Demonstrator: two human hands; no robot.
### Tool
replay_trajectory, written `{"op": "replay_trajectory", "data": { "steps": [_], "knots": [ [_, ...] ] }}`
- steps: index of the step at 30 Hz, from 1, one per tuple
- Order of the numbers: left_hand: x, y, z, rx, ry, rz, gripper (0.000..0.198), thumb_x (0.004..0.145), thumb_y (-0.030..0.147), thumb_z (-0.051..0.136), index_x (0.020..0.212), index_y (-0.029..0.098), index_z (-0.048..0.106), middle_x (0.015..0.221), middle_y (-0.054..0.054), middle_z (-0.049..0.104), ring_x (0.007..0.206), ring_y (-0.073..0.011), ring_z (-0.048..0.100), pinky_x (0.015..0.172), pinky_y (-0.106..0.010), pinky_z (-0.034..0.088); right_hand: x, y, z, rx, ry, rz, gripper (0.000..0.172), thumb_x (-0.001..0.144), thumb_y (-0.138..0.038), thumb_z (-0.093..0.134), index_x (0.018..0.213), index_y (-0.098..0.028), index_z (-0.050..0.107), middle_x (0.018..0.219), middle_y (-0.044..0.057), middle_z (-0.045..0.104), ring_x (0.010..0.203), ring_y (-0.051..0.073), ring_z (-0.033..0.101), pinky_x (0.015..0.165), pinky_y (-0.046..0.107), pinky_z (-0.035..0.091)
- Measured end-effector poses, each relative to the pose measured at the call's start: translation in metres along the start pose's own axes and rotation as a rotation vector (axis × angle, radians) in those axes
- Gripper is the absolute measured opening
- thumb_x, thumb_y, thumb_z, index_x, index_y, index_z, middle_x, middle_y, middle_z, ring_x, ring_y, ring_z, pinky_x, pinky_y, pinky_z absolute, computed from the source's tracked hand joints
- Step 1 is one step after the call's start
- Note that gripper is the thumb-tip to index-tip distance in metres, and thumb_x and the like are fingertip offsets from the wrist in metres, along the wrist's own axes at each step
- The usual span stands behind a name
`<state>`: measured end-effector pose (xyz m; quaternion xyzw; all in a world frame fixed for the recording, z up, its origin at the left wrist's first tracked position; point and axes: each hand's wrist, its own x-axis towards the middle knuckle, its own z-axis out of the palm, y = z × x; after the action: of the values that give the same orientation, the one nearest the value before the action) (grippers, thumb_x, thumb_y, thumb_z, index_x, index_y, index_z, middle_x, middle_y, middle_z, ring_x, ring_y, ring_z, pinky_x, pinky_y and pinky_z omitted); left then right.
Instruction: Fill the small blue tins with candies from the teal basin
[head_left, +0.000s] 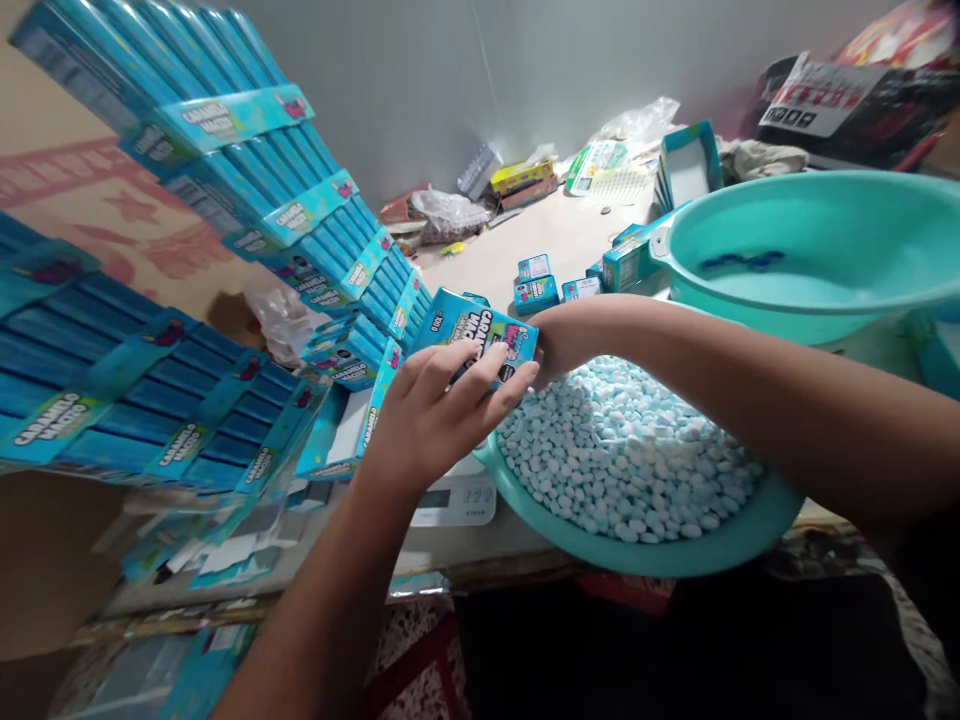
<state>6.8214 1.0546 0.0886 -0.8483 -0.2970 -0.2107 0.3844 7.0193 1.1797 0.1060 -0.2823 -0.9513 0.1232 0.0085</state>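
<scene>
A blue candy box (461, 325) is tilted over the near left edge of a teal basin (645, 560) filled with pale blue and white candies (637, 460). My left hand (450, 400) holds the box, its fingers across the printed face. At the box's right end is my right hand (547, 345), mostly hidden by the box and its own wrist, so its fingers cannot be made out. Beneath my left wrist sits a white scale (457, 502), partly covered.
Tall stacks of blue display cartons (225, 120) lean at the left, with an open tray (341, 435) beside them. Small blue boxes (535, 290) lie behind my hands. A larger teal tub (817, 240) stands at right. Packets and plastic bags (450, 215) litter the back.
</scene>
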Motion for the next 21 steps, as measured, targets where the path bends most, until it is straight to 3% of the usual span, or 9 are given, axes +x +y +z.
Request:
{"op": "replay_trajectory", "data": {
  "steps": [4, 7, 9, 13, 15, 18, 21],
  "knots": [
    [-0.006, 0.004, 0.002, 0.003, 0.045, -0.106, 0.053, 0.09, 0.012, 0.064, 0.135, 0.04, 0.061, 0.123, -0.004, 0.069, 0.117, -0.0231, 0.061, 0.103, -0.04, 0.047, -0.005, -0.006, -0.001, -0.079, -0.01, 0.054, 0.025, 0.084, -0.037, 0.074, 0.097, -0.016, 0.077, 0.091, 0.004, 0.075, 0.082, 0.018, 0.065, 0.077, 0.031, 0.047],
    [-0.026, 0.016, 0.005, -0.048, 0.094, -0.292, 0.051, 0.087, 0.013, 0.066, 0.134, 0.032, 0.064, 0.12, -0.007, 0.07, 0.114, -0.0241, 0.063, 0.102, -0.04, 0.049, -0.008, -0.011, 0.0, -0.077, 0.038, 0.112, 0.02, 0.08, -0.039, 0.078, 0.088, -0.021, 0.077, 0.089, 0.005, 0.076, 0.08, 0.022, 0.066, 0.075, 0.037, 0.048],
    [-0.043, 0.026, 0.008, -0.137, 0.11, -0.524, 0.048, 0.085, 0.019, 0.069, 0.132, 0.028, 0.066, 0.12, -0.008, 0.07, 0.112, -0.0243, 0.065, 0.1, -0.039, 0.052, -0.009, -0.012, 0.0, -0.075, 0.045, 0.105, 0.018, 0.08, -0.039, 0.078, 0.087, -0.022, 0.077, 0.091, 0.005, 0.076, 0.081, 0.023, 0.067, 0.075, 0.037, 0.048],
    [-0.073, 0.042, 0.017, -0.302, 0.247, -1.203, 0.055, 0.076, 0.035, 0.08, 0.127, 0.02, 0.067, 0.115, -0.009, 0.072, 0.1, -0.0251, 0.07, 0.091, -0.039, 0.058, -0.01, -0.013, -0.004, -0.121, -0.021, 0.111, 0.025, 0.086, -0.045, 0.072, 0.094, -0.022, 0.078, 0.099, 0.007, 0.076, 0.082, 0.023, 0.066, 0.073, 0.038, 0.048],
    [-0.083, 0.045, 0.025, -0.361, 0.239, -1.396, 0.054, 0.073, 0.037, 0.082, 0.121, 0.017, 0.068, 0.109, -0.009, 0.073, 0.098, -0.0258, 0.071, 0.091, -0.041, 0.058, -0.01, -0.015, -0.005, -0.131, -0.039, 0.115, 0.031, 0.088, -0.048, 0.069, 0.099, -0.021, 0.078, 0.1, 0.007, 0.075, 0.081, 0.022, 0.066, 0.071, 0.038, 0.047],
    [-0.096, 0.047, 0.038, -0.505, 0.2, -1.513, 0.064, 0.072, 0.038, 0.081, 0.129, 0.016, 0.062, 0.117, -0.013, 0.071, 0.105, -0.0273, 0.07, 0.098, -0.044, 0.056, -0.009, -0.017, -0.003, -0.146, -0.064, 0.125, 0.037, 0.089, -0.051, 0.067, 0.107, -0.02, 0.077, 0.101, 0.008, 0.074, 0.08, 0.02, 0.065, 0.071, 0.036, 0.045],
    [-0.11, 0.059, 0.044, -0.528, 0.318, -1.57, 0.083, 0.073, 0.037, 0.082, 0.146, 0.016, 0.047, 0.13, -0.019, 0.064, 0.112, -0.0271, 0.068, 0.099, -0.043, 0.057, -0.006, -0.015, 0.003, -0.159, -0.042, 0.117, 0.037, 0.09, -0.049, 0.067, 0.109, -0.018, 0.077, 0.101, 0.008, 0.074, 0.079, 0.017, 0.062, 0.07, 0.033, 0.041]
  ]
}}
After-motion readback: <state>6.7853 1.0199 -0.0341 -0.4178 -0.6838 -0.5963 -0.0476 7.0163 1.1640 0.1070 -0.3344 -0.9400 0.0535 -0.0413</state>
